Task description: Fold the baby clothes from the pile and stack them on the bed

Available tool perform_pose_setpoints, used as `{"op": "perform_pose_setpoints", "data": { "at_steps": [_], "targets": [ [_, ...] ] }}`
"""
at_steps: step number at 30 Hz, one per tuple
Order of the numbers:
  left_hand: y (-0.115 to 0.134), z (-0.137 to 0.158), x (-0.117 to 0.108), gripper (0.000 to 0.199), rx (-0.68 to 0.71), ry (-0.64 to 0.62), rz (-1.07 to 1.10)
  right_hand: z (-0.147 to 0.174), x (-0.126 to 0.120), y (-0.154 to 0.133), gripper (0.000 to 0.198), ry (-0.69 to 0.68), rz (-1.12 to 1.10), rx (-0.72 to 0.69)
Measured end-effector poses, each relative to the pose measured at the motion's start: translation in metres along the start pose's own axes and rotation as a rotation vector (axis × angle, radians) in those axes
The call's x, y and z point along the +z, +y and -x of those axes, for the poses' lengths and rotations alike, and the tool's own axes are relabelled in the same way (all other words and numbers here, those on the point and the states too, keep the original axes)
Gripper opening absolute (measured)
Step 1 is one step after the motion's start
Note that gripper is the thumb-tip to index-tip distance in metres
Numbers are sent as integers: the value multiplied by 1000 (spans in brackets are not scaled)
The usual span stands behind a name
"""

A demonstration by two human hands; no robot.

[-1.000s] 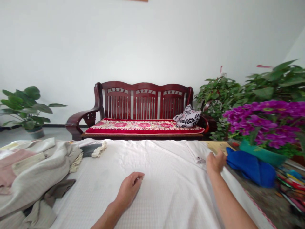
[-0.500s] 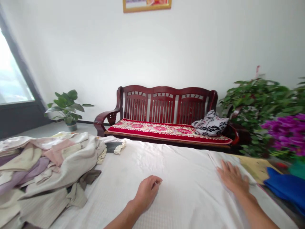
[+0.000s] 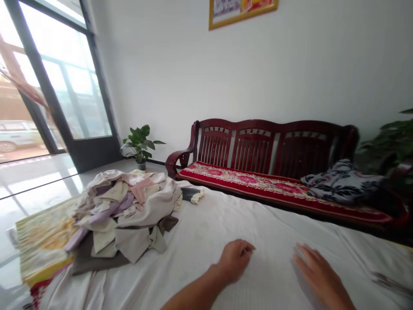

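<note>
A white cloth [image 3: 206, 228] is spread over the surface before me. My left hand [image 3: 237, 258] rests on or just over it near the middle, fingers curled in. What lies inside those fingers, if anything, is hidden. To its right, my right hand [image 3: 314, 269] is over the same cloth, slightly blurred, with its fingers stretched out and nothing in them. On the left side lies a loose heap of clothes [image 3: 129, 215] in beige, grey, lilac and pink. A dark grey piece with a ruffled cream edge [image 3: 193, 195] sticks out beside the heap.
Behind the cloth stands a dark red wooden bench [image 3: 254, 146] with a red floral seat cover [image 3: 245, 178] and a patterned pillow [image 3: 345, 181]. A yellow patterned cloth [image 3: 41, 241] reaches the left edge. A potted plant [image 3: 141, 144] stands by the wall near the glass door [image 3: 69, 86].
The view has turned left, bringing in the glass door and the whole heap. My right hand has come off the folded cloth at the right and nearer my left hand, which stays curled.
</note>
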State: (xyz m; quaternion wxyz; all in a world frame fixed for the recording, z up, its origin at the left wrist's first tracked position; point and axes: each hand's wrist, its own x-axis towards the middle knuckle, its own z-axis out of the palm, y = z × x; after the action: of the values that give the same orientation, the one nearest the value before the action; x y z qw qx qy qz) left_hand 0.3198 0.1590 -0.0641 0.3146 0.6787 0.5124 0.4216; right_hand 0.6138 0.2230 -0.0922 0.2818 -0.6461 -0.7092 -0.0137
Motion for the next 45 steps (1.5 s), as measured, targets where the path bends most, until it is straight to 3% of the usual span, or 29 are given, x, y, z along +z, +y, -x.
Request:
{"op": "perform_pose_setpoints", "data": {
  "at_steps": [5, 9, 14, 17, 19, 22, 25, 31, 34, 39, 41, 43, 45],
  "targets": [
    [-2, 5, -20, 31, -138, 95, 194, 20, 15, -14, 61, -2, 120, -87],
    [-3, 8, -86, 29, -69, 258, 103, 16, 6, -15, 63, 17, 116, -123],
    [6, 13, -198, 32, -16, 628, -496, 13, 3, -17, 64, -1, 112, -100],
    [7, 16, -247, 44, -156, 656, -972, 14, 3, -18, 65, -3, 108, -87],
    [2, 19, -269, 53, -300, 644, -1168, 14, 2, -18, 65, -7, 103, -84],
    [-9, 21, -290, 40, -438, 571, -1273, 15, 2, -17, 64, -3, 93, -81],
    [-17, 19, -299, 28, -490, 532, -1240, 15, 2, -17, 63, 0, 88, -79],
    [-14, 7, -294, 29, -384, 547, -1032, 14, 1, -12, 63, -21, 50, -89],
    [-5, 8, -303, 33, -364, 623, -1022, 12, 6, -6, 62, -25, 25, -92],
    [11, 22, -358, 42, -299, 1081, -1147, 11, 10, -1, 60, -28, 8, -86],
    [13, 28, -388, 41, -300, 1189, -1242, 12, 8, -4, 61, -25, 13, -81],
    [12, 33, -417, 39, -342, 1167, -1324, 13, 6, -7, 62, -31, 20, -79],
    [11, 35, -440, 30, -468, 1043, -1326, 14, 3, -11, 63, -33, 25, -79]
  ]
}}
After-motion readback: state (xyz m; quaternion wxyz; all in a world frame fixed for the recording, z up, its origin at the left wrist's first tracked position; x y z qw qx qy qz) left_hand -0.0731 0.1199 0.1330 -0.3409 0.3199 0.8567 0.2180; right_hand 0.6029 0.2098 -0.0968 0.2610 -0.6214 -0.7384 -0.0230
